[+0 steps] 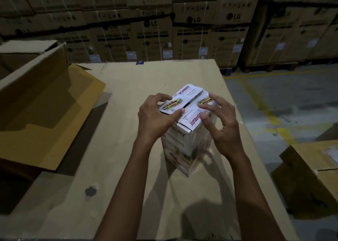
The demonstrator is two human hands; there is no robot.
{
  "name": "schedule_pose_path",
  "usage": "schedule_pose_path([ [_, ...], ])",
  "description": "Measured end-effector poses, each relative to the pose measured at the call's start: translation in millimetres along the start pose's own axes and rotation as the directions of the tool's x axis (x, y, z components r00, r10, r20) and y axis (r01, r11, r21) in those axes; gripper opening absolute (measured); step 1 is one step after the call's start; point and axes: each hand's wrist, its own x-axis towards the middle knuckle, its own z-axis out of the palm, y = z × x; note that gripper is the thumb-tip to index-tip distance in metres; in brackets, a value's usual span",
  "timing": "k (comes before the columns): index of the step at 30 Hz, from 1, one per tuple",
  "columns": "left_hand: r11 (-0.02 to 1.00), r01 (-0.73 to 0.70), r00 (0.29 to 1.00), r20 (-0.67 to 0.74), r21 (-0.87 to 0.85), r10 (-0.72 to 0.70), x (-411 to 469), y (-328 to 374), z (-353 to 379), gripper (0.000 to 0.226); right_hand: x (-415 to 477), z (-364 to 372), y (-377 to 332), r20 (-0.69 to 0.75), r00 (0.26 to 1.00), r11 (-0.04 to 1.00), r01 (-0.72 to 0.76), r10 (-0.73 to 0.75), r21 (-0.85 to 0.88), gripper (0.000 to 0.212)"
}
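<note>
A small white printed carton (184, 145) marked BOMBAY stands upright on a big flat cardboard surface (128, 167). Its top flaps lie folded down with a narrow gap between them. My left hand (155, 118) rests on the left side of the top, its curled fingers and thumb pressing the left flap down. My right hand (221, 120) is at the right side, with bent fingertips touching the right flap. Neither hand wraps round the carton.
An open brown carton (42, 101) with its flap folded out lies at the left. Another taped brown box (311, 176) sits on the floor at the right. Stacked washing-machine cartons (164, 30) wall off the back. A concrete floor with yellow lines (274, 103) runs to the right.
</note>
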Motion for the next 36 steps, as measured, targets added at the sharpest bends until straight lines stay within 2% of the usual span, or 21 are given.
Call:
schedule_pose_path([
  [3, 0.999, -0.015, 0.995, -0.102, -0.049, 0.01, 5.1, 3.8, -4.4, 0.03, -5.7, 5.3, -1.1, 0.017, 1.0, 1.0, 0.01, -0.01, -0.028, 0.036],
  [5, 0.989, 0.014, 0.979, -0.2, -0.144, -0.043, 10.8, -1.2, -6.7, 0.037, -7.5, 8.1, -5.1, 0.016, 1.0, 0.999, 0.016, -0.016, -0.046, 0.034],
  [6, 0.969, 0.064, 0.969, -0.217, -0.238, -0.117, 13.9, -5.8, -7.4, 0.042, -7.2, 8.4, -7.7, 0.02, 1.0, 0.998, 0.021, -0.02, -0.056, 0.033],
  [7, 0.927, 0.129, 0.956, -0.203, -0.351, -0.21, 16.2, -10.0, -7.8, 0.042, -6.3, 8.3, -9.9, 0.027, 0.999, 0.997, 0.026, -0.024, -0.068, 0.034],
  [9, 0.781, 0.293, 0.903, -0.109, -0.551, -0.416, 14.8, -18.0, -4.4, 0.033, -4.2, 7.8, -12.9, 0.042, 0.999, 0.995, 0.037, -0.033, -0.097, 0.036],
  [12, 0.569, 0.508, 0.767, 0.039, -0.647, -0.64, -2.5, -31.8, 8.5, 0.015, -3.6, 10.5, -12.1, 0.074, 0.997, 0.985, 0.046, -0.033, -0.168, 0.047],
  [14, 0.541, 0.596, 0.732, 0.124, -0.593, -0.67, -16.0, -39.4, 17.8, 0.014, -5.8, 14.0, -8.2, 0.092, 0.996, 0.982, 0.038, -0.021, -0.184, 0.054],
  [16, 0.562, 0.617, 0.733, 0.142, -0.55, -0.665, -21.4, -45.1, 23.2, 0.021, -6.5, 15.6, -5.3, 0.091, 0.995, 0.985, 0.047, -0.032, -0.165, 0.059],
  [17, 0.6, 0.584, 0.751, 0.084, -0.546, -0.655, -21.4, -46.6, 24.2, 0.021, -6.2, 15.2, -4.6, 0.086, 0.995, 0.984, 0.064, -0.05, -0.169, 0.062],
  [19, 0.788, 0.406, 0.808, -0.221, -0.463, -0.546, -19.1, -46.0, 21.1, 0.014, -4.8, 11.7, -6.0, 0.078, 0.994, 0.974, 0.095, -0.08, -0.207, 0.066],
  [21, 0.964, 0.146, 0.831, -0.502, -0.223, -0.242, -17.8, -34.1, 12.3, 0.015, -3.3, 6.9, -10.5, 0.066, 0.993, 0.965, 0.111, -0.098, -0.237, 0.066],
  [22, 0.994, -0.008, 0.83, -0.555, -0.113, -0.057, -18.1, -24.9, 8.6, 0.015, -2.4, 4.9, -13.3, 0.049, 0.993, 0.963, 0.12, -0.111, -0.24, 0.063],
  [24, 0.963, -0.265, 0.824, -0.506, 0.054, 0.255, -20.5, -2.1, 3.8, 0.013, -1.1, 2.4, -16.7, -0.005, 0.99, 0.966, 0.14, -0.144, -0.217, 0.052],
  [26, 0.914, -0.33, 0.826, -0.397, 0.235, 0.4, -23.0, 10.4, 8.1, 0.012, 0.8, -0.3, -18.1, -0.072, 0.987, 0.977, 0.129, -0.143, -0.172, 0.042],
  [29, 0.884, -0.266, 0.857, -0.326, 0.385, 0.4, -26.4, 6.7, 19.8, 0.012, 2.1, -5.6, -15.6, -0.087, 0.988, 0.982, 0.115, -0.129, -0.152, 0.042],
  [33, 0.883, -0.315, 0.888, -0.219, 0.348, 0.404, -33.3, -3.3, 29.7, 0.009, -1.4, -13.5, -7.4, -0.084, 0.978, 0.973, 0.177, -0.191, -0.151, 0.041],
  [36, 0.899, -0.297, 0.915, -0.172, 0.323, 0.364, -37.7, -1.9, 33.8, 0.013, -1.8, -20.5, -7.5, -0.169, 0.949, 0.954, 0.233, -0.266, -0.191, 0.029],
])
